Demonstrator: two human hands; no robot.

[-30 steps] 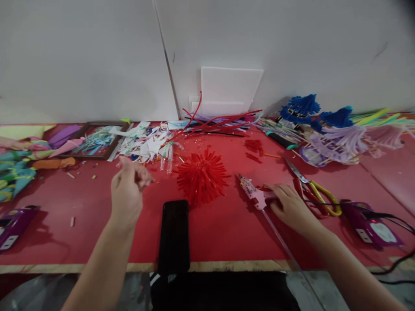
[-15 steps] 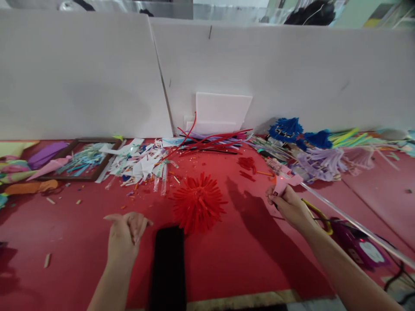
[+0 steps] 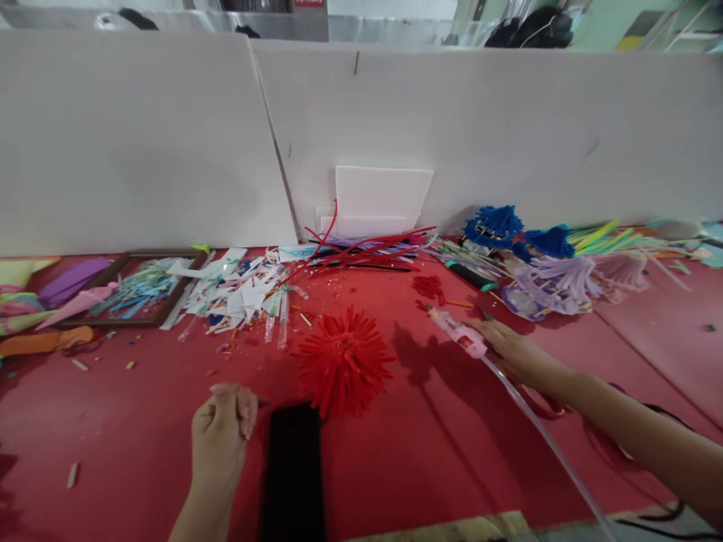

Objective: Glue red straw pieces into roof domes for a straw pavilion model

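Head: pink gun point(image 3: 470, 341) near spiky red dome point(image 3: 346, 363)

To the left of the black phone point(image 3: 294, 474), the left hand point(image 3: 223, 421) is bare, and so is the left forearm point(image 3: 204, 508), down to where the view cuts it off. It narrows smoothly to a slim wrist point(image 3: 215, 473). To the right of the phone, the right hand point(image 3: 523, 357) is bare too, with slender fingers point(image 3: 490, 334) partly hidden; the right forearm point(image 3: 638, 425) is uncovered, long and smooth. Nails are too blurred to tell.
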